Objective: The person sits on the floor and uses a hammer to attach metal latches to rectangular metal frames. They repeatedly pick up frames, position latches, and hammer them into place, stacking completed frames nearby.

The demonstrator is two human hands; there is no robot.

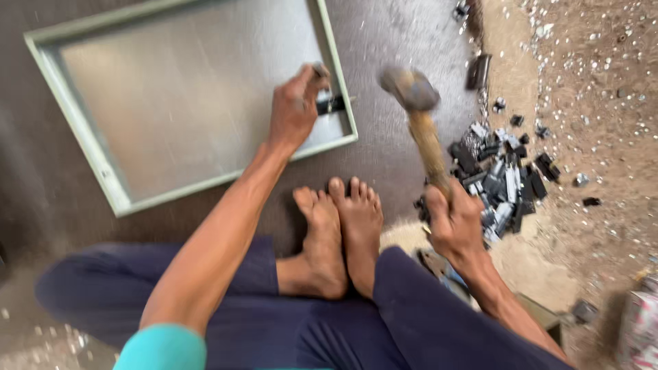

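Observation:
My left hand (295, 106) grips a short metal punch or chisel (321, 70) held against a small black part (331, 104) on the right rim of a pale green metal frame panel (75, 123). In my right hand (454, 223) is a wooden-handled hammer (428, 140), its metal head (410, 88) raised and blurred just right of the frame's edge. Both of my bare feet (339, 226) rest on the floor between my arms, below the frame.
A pile of small black and silver pieces (500, 175) lies right of the hammer. Sandy ground strewn with tiny bits (589, 75) fills the right side. A dark floor mat (397, 34) lies under the frame. My legs in dark trousers (411, 322) fill the bottom.

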